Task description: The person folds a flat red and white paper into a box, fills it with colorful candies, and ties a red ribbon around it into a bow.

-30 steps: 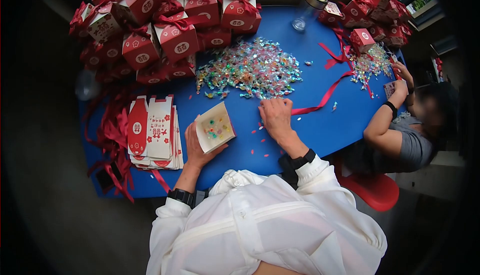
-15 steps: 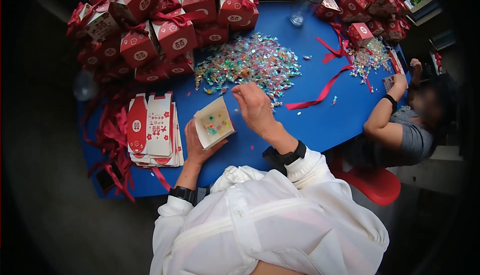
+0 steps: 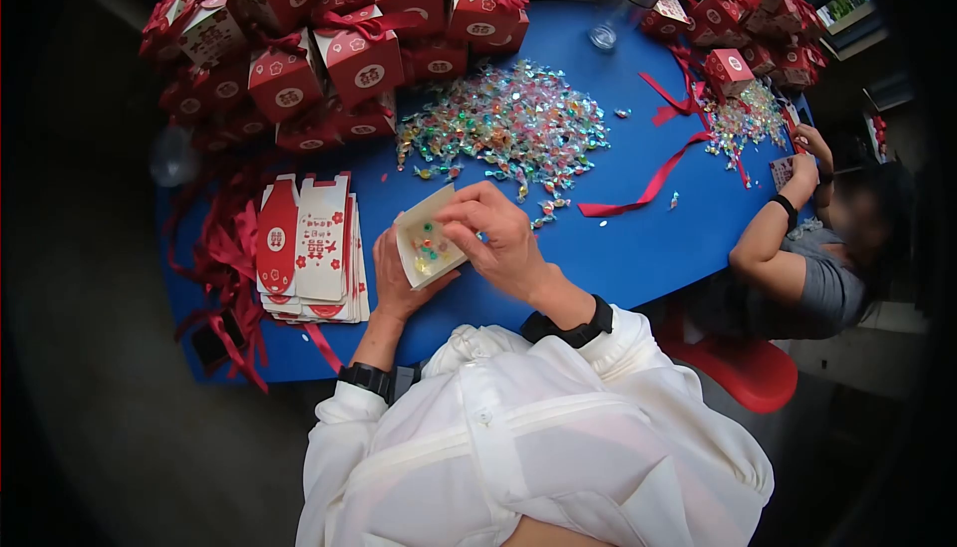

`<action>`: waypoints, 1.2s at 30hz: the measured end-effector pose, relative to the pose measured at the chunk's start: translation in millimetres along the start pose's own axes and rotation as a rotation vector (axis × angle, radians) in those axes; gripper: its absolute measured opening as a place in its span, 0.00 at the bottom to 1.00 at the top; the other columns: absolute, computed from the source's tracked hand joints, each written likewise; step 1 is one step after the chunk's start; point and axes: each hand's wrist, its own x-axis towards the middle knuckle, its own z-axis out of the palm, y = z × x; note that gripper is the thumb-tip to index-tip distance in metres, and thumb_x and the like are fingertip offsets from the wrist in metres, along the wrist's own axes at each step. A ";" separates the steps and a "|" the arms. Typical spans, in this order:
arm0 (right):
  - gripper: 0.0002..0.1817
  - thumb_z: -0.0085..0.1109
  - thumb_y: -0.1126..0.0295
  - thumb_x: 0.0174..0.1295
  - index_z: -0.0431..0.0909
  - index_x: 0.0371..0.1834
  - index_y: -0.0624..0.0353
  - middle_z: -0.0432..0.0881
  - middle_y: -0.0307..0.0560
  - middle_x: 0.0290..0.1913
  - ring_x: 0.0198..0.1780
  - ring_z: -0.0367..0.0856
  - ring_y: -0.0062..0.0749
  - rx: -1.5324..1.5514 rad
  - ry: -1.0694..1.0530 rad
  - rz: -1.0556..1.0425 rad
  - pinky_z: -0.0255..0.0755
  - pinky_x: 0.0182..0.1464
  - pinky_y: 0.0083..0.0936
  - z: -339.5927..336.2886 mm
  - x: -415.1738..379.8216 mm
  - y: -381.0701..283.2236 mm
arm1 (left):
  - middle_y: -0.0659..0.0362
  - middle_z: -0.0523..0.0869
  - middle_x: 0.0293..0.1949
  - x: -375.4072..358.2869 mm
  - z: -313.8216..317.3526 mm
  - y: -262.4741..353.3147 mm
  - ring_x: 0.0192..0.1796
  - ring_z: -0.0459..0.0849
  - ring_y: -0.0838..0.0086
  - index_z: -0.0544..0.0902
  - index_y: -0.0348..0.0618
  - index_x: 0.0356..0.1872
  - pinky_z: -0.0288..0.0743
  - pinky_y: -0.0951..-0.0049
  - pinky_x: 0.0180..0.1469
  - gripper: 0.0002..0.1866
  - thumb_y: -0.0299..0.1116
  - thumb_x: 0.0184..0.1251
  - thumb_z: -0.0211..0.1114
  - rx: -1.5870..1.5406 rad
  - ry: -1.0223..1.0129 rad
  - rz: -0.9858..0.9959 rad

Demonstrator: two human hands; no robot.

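Note:
My left hand (image 3: 395,280) is wrapped round the side of an open candy box (image 3: 433,272), its mouth tilted up towards me. Several wrapped candies (image 3: 427,245) in green, yellow and red lie inside. Over the right rim of the box is my right hand (image 3: 495,240), fingers bent and closed together; whatever they may hold is hidden. Beyond both hands spreads a big pile of shiny wrapped candies (image 3: 518,124). Flat, unfolded red and white boxes (image 3: 321,238) are stacked to the left of my left hand.
Finished red boxes with ribbons (image 3: 364,69) are piled high at the back left. Loose red ribbons (image 3: 224,248) hang over the left edge of the blue table (image 3: 638,258). A glass jar (image 3: 620,14) stands at the back. At right, another person (image 3: 797,248) handles a box beside a smaller candy pile (image 3: 743,119).
My right hand has moved left and down, from beside the candy pile to the mouth of the box. The box remains in my left hand, turned slightly. The other person's hands have come together.

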 end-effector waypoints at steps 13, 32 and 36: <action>0.12 0.66 0.70 0.56 0.74 0.39 0.56 0.76 0.50 0.34 0.37 0.77 0.51 -0.465 -0.288 0.323 0.73 0.38 0.42 -15.0 -54.1 71.4 | 0.49 0.67 0.65 -0.4 -7.5 9.6 0.63 0.68 0.51 0.60 0.39 0.68 0.60 0.54 0.66 0.60 0.57 0.33 0.81 0.119 0.076 0.065; 0.09 0.65 0.70 0.60 0.77 0.39 0.61 0.81 0.50 0.34 0.31 0.81 0.42 -0.074 0.039 0.527 0.74 0.32 0.32 -36.5 -18.3 10.0 | 0.50 0.68 0.64 0.6 -9.3 13.5 0.63 0.68 0.52 0.59 0.40 0.67 0.61 0.54 0.65 0.58 0.56 0.35 0.82 0.055 0.064 0.026; 0.15 0.70 0.68 0.54 0.75 0.40 0.58 0.73 0.50 0.37 0.35 0.79 0.46 -0.708 -0.055 0.501 0.75 0.36 0.39 -70.3 -56.0 60.0 | 0.48 0.68 0.64 -1.8 -4.7 7.3 0.64 0.68 0.52 0.59 0.38 0.67 0.60 0.53 0.66 0.59 0.56 0.34 0.82 0.112 0.054 0.026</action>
